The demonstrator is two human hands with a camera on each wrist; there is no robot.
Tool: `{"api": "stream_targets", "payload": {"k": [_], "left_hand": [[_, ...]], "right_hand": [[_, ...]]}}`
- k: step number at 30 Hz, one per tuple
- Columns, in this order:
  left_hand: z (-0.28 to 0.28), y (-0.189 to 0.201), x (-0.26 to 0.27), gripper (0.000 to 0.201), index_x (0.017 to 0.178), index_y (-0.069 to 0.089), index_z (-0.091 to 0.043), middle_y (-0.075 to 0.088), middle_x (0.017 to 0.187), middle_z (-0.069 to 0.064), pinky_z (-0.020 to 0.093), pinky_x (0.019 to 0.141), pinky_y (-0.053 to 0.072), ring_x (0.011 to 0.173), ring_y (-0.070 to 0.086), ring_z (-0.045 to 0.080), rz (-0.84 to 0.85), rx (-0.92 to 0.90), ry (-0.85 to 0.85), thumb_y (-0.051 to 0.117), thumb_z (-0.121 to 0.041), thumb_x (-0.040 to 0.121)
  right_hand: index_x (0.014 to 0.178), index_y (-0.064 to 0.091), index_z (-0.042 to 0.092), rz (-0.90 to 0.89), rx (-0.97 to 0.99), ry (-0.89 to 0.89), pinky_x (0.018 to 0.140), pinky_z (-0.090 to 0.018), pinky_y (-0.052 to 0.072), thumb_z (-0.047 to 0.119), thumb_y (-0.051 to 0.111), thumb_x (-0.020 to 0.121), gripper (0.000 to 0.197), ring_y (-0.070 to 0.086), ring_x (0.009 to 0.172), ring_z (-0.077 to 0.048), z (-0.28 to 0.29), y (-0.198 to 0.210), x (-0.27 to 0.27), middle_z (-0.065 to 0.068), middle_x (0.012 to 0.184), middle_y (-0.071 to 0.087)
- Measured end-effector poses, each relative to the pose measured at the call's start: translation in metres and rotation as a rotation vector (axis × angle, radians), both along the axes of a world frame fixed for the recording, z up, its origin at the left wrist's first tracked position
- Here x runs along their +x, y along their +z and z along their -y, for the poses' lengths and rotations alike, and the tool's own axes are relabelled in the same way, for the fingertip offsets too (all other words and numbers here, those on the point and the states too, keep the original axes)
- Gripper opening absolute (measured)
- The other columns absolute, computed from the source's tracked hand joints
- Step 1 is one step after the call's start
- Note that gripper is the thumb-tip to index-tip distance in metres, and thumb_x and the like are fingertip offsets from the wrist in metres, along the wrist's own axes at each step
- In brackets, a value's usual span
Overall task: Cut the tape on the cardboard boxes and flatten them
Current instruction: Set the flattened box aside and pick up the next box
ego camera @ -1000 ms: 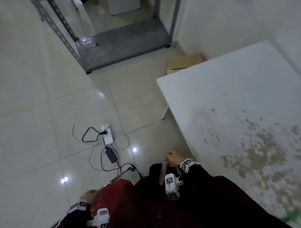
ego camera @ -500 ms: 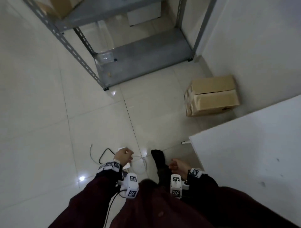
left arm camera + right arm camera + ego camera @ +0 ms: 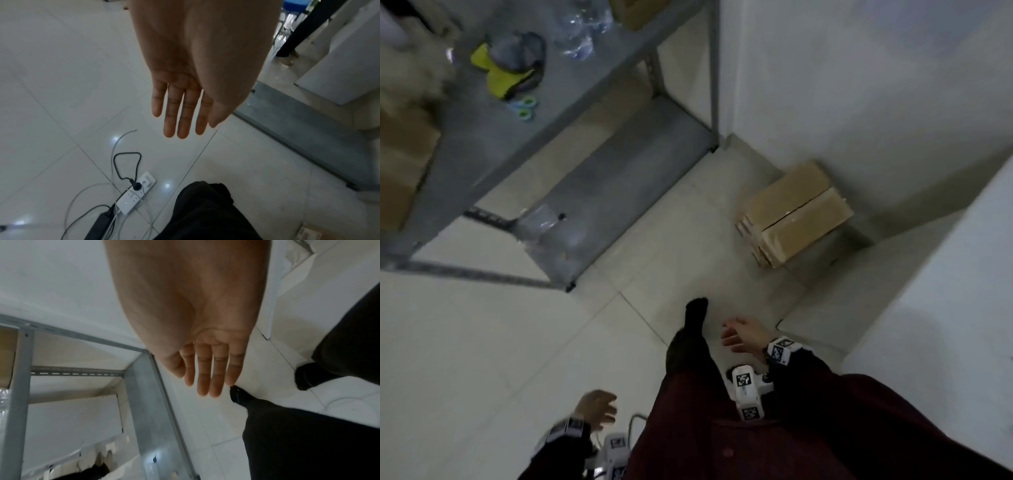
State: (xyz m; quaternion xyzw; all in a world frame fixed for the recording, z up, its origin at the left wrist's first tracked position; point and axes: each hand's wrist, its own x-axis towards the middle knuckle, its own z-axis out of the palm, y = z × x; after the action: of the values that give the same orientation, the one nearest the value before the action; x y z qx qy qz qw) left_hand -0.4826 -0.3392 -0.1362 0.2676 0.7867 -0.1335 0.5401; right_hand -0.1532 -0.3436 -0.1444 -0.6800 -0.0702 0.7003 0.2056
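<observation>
A taped brown cardboard box (image 3: 796,212) sits on the floor against the white wall, ahead and to the right of me. More cardboard (image 3: 400,161) lies on the metal shelf at far left. Green-handled scissors (image 3: 525,108) rest on the middle shelf beside a yellow and grey item (image 3: 512,66). My left hand (image 3: 597,409) hangs low at my side with straight fingers (image 3: 176,113), holding nothing. Fingers (image 3: 211,374) of my right hand (image 3: 739,334) are likewise straight and empty, well short of the box.
A grey metal shelving rack (image 3: 571,113) stands ahead left, with crumpled plastic bottles (image 3: 582,31) on it. A white table (image 3: 948,308) fills the right side. A power strip (image 3: 136,193) with cables lies on the tiled floor behind my left hand.
The view has swung up and I have stepped towards the rack and the box. Both hands, loosely curled before, now hang with straight fingers; the left has dropped back to my side.
</observation>
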Motion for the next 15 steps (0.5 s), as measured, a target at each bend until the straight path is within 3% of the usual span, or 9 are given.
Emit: {"api": "stream_targets", "payload": {"k": [3, 7, 9, 12, 15], "left_hand": [[-0.054, 0.0, 0.002, 0.017, 0.082, 0.055, 0.0, 0.053, 0.063, 0.015, 0.024, 0.056, 0.024, 0.053, 0.047, 0.022, 0.003, -0.071, -0.111, 0.048, -0.004, 0.096], [-0.149, -0.016, 0.043, 0.014, 0.093, 0.056, 0.005, 0.054, 0.065, 0.014, 0.023, 0.05, 0.036, 0.042, 0.056, 0.02, -0.004, -0.081, -0.444, 0.045, -0.002, 0.098], [-0.195, -0.029, 0.078, 0.018, 0.097, 0.059, 0.011, 0.057, 0.068, 0.015, 0.027, 0.057, 0.046, 0.05, 0.057, 0.023, 0.025, -0.008, -0.617, 0.045, -0.001, 0.097], [-0.249, -0.036, 0.158, 0.017, 0.081, 0.059, -0.008, 0.061, 0.081, 0.017, 0.028, 0.064, 0.046, 0.063, 0.054, 0.023, 0.109, 0.102, -0.811, 0.05, -0.009, 0.096], [-0.282, -0.042, 0.247, 0.011, 0.088, 0.059, -0.008, 0.064, 0.081, 0.019, 0.032, 0.071, 0.05, 0.068, 0.058, 0.025, 0.222, 0.191, -0.916, 0.052, -0.013, 0.095]], "right_hand": [[0.082, 0.053, 0.012, 0.104, -0.026, -0.131, 0.049, -0.02, 0.039, 0.013, 0.043, 0.098, 0.019, 0.053, 0.058, -0.015, -0.03, -0.006, 0.022, -0.006, 0.072, 0.056], [0.104, 0.056, 0.005, 0.167, -0.115, -0.388, 0.057, -0.025, 0.041, 0.012, 0.044, 0.097, 0.015, 0.053, 0.063, -0.018, -0.033, -0.024, 0.057, -0.008, 0.074, 0.056], [0.106, 0.053, 0.004, 0.162, -0.18, -0.54, 0.06, -0.028, 0.041, 0.012, 0.045, 0.097, 0.015, 0.053, 0.066, -0.02, -0.03, -0.032, 0.072, -0.009, 0.075, 0.055], [0.104, 0.051, 0.004, 0.134, -0.264, -0.695, 0.063, -0.028, 0.041, 0.012, 0.045, 0.098, 0.012, 0.055, 0.073, -0.024, -0.027, -0.041, 0.092, -0.009, 0.077, 0.055], [0.103, 0.052, 0.004, 0.123, -0.324, -0.794, 0.061, -0.029, 0.041, 0.012, 0.046, 0.097, 0.012, 0.055, 0.067, -0.021, -0.029, -0.058, 0.111, -0.009, 0.075, 0.056]]}}
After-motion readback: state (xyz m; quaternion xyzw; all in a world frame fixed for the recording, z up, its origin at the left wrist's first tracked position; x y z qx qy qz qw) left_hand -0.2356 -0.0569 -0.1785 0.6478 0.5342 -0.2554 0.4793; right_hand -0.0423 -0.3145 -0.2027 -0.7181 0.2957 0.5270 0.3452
